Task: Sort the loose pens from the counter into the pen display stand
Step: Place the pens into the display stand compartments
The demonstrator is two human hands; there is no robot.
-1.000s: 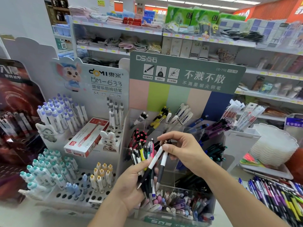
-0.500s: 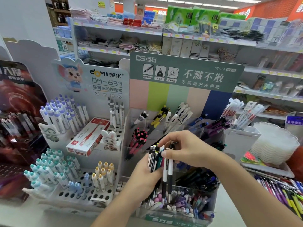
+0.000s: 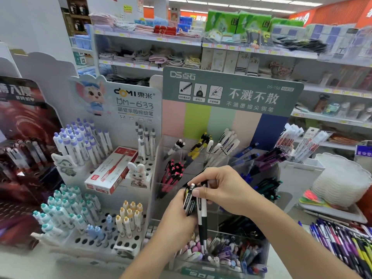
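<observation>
Pulling one pen from my bunch, in front of the pen display stand (image 3: 221,158).
My right hand (image 3: 223,190) pinches a white-and-black pen (image 3: 202,218), tip down over the stand's bottom bin; my left hand (image 3: 177,214) has its grip closed round the pen bunch (image 3: 189,200). Loose pens (image 3: 346,240) lie on the table at right.

Bright, even shop light

We see ceiling strip lights (image 3: 231,2) at 12 o'clock casting soft, faint shadows; the shelves (image 3: 261,51) bow and smear toward 2 and 10 o'clock, and the loose pens (image 3: 346,240) at 4 o'clock blur.
</observation>
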